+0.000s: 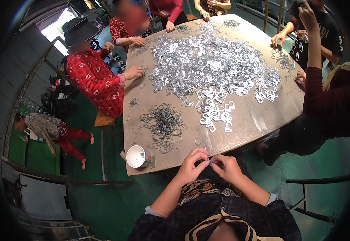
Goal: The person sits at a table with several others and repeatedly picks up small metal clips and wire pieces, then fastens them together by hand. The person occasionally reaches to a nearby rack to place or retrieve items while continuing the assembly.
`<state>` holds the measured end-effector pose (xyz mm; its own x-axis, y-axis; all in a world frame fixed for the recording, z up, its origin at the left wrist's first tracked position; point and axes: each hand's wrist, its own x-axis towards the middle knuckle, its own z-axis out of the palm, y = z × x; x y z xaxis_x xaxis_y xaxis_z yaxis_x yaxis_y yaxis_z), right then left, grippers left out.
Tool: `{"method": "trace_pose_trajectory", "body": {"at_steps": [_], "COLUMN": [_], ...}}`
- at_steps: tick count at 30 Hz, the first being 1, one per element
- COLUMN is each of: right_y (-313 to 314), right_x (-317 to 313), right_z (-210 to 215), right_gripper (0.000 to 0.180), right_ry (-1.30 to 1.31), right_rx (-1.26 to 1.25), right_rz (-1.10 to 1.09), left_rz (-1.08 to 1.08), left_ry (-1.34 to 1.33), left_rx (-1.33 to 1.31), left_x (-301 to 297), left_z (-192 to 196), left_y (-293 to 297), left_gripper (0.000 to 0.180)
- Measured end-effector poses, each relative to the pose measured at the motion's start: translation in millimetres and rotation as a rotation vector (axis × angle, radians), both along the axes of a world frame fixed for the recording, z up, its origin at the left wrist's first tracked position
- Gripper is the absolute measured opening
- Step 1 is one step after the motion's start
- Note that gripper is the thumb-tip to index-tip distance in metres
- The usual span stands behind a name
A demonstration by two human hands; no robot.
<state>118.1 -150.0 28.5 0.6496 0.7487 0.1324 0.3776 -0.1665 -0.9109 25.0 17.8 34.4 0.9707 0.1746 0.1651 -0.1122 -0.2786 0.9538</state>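
Close to the table's near edge, my left hand point(193, 165) and my right hand point(228, 168) meet, thumbs and fingertips pinched together. Between them a small shiny metal piece point(210, 161) shows; its exact shape is mostly hidden by my fingers. Just beyond my hands lies a loose bent wire clip point(200, 143). Farther up are flat silver hook-shaped pieces point(217, 115), spilling from a large heap point(211, 60) of the same kind. Left of my hands sits a pile of thin dark wire clips point(163, 123).
A paper cup point(136, 156) stands at the brown tabletop's point(191, 120) near left corner. Several people sit or stand around the table, including one in red point(96, 76) at left and one in maroon point(331, 98) at right. Behind, someone lies near the railing point(50, 128).
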Motion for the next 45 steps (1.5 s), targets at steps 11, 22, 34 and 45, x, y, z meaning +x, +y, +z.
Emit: {"method": "trace_pose_trajectory", "body": {"at_steps": [11,22,34,45], "right_y": [-5.0,2.0,21.5,19.3], "right_x": [4.1,73.1,120.9,130.0], "right_z": [-0.7,-42.3,-81.1,-54.4], "right_gripper": [0.014,0.017,0.016,0.013], "right_ry": [-0.066,-0.410,-0.813,-0.841], "right_rx": [-0.047,-0.070,-0.331,-0.346], "right_rz": [0.002,-0.419,-0.246,-0.344], "left_rz": [0.075,0.098,0.075,0.097], "left_ry": [0.091,0.036,0.011,0.011], "left_rx": [-0.182,-0.048,0.062,0.061], "left_x": [-4.7,-9.5,-11.9,-17.5], "left_z": [-13.5,-3.4,-15.8,-20.0], "left_y": [-11.5,-18.9,-24.2,-20.0], "left_gripper": [0.005,0.005,0.004,0.006]}}
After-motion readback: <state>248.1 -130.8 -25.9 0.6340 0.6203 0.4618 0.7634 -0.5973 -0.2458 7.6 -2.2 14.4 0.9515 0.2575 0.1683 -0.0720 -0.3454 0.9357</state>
